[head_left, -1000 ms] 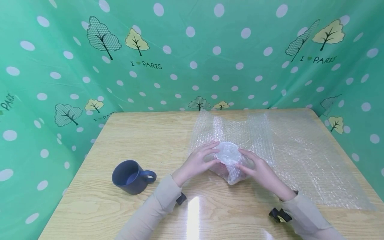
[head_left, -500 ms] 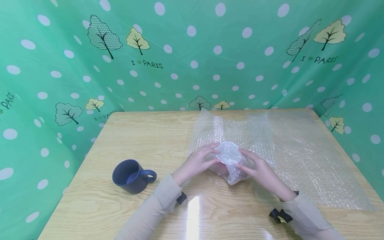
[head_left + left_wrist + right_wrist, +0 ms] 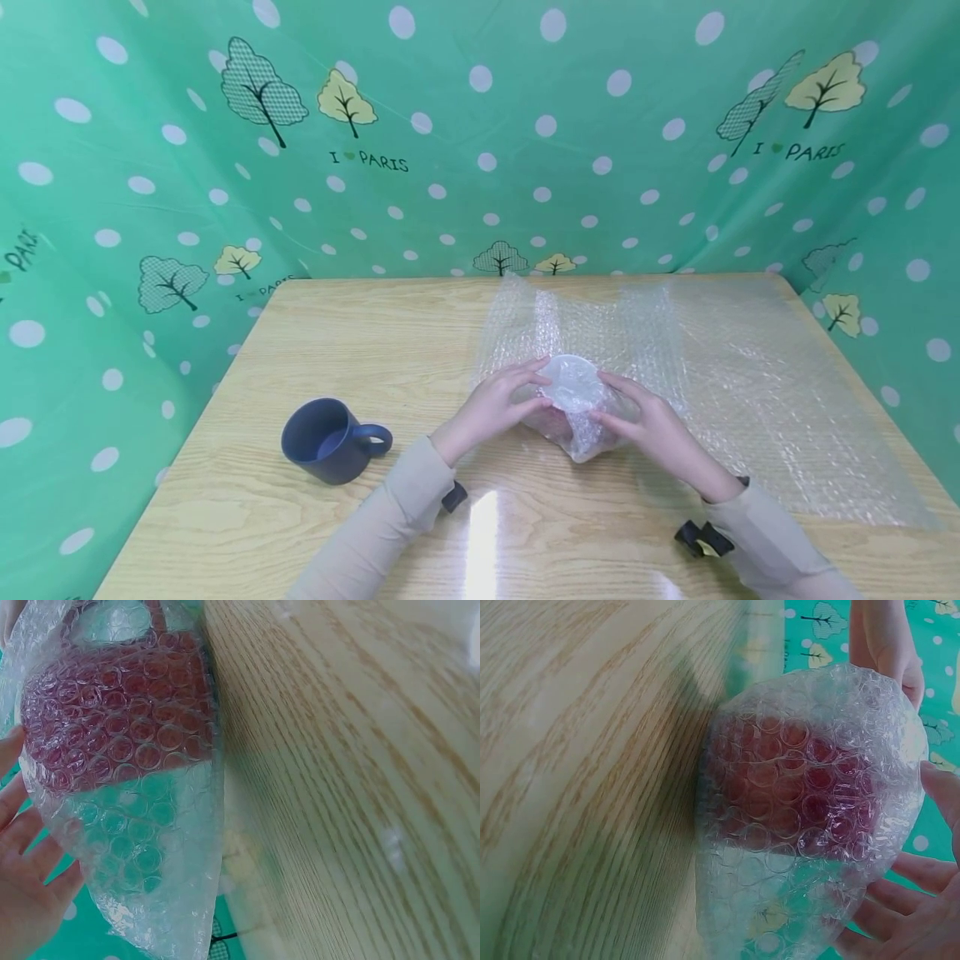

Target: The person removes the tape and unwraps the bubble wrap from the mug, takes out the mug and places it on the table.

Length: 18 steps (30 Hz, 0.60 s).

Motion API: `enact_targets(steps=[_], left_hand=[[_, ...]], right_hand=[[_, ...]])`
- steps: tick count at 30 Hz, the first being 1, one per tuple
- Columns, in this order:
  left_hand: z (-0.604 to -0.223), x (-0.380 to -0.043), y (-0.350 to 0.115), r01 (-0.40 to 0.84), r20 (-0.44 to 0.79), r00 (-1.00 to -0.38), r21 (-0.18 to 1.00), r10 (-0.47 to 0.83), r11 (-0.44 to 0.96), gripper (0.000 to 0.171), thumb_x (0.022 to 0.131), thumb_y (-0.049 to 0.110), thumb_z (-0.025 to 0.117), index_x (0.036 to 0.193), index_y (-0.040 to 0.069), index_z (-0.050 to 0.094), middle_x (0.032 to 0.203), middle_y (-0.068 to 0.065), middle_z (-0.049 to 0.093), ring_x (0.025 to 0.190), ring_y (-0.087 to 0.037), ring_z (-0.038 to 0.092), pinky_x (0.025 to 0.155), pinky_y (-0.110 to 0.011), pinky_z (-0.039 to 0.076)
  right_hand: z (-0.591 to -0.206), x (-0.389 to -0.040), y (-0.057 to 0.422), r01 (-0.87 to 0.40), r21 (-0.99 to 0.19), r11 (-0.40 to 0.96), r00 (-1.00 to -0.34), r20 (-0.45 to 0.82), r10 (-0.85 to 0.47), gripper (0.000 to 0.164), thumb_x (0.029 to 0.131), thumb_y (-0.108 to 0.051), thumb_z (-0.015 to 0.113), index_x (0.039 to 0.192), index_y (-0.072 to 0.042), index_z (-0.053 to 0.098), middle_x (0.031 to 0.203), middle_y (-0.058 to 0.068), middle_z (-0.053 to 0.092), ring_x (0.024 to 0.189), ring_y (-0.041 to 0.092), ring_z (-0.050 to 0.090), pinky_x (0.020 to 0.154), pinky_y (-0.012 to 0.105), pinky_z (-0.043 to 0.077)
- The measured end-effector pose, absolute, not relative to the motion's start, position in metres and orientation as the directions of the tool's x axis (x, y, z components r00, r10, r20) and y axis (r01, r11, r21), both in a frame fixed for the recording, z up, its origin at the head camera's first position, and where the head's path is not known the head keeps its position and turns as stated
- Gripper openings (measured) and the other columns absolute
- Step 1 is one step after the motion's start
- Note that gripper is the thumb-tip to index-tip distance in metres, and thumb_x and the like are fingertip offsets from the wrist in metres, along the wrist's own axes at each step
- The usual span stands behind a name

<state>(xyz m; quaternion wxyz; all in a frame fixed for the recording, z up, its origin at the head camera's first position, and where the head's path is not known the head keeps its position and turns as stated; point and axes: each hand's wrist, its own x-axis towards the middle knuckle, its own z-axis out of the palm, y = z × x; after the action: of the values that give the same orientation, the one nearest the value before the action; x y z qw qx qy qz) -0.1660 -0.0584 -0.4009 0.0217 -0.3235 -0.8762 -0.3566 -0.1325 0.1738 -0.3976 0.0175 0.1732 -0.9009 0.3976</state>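
Observation:
A pinkish-red mug stands bottom up under bubble wrap, its pale round base showing through on top. In the left wrist view its handle shows through the wrap. My left hand touches the wrapped base from the left, with thumb and fingers spread along its edge. From the other side my right hand rests its fingertips on the wrap. In the right wrist view those fingers are spread and nearly straight against the wrap.
A dark blue mug stands upright at the left, handle toward my left hand. More bubble wrap lies flat across the right of the wooden table. A green dotted curtain hangs behind and at both sides.

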Motion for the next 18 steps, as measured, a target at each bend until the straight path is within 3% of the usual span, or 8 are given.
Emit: enact_targets(steps=[18], left_hand=[[-0.4007,-0.1636,-0.0588,0.569,0.251,-0.8,0.606,0.545,0.557,0.034,0.084,0.032,0.057,0.109,0.009,0.061,0.135,-0.002,0.041,0.123,-0.018,0.039,0.104,-0.033,0.028]], right_hand=[[-0.396,-0.1322,0.1751,-0.385,-0.692,0.611,-0.922,0.255,-0.291,0.056,0.073,-0.017,0.071,0.119,0.006,0.049,0.12,0.024,0.051,0.112,0.039,0.045,0.096,0.049,0.035]])
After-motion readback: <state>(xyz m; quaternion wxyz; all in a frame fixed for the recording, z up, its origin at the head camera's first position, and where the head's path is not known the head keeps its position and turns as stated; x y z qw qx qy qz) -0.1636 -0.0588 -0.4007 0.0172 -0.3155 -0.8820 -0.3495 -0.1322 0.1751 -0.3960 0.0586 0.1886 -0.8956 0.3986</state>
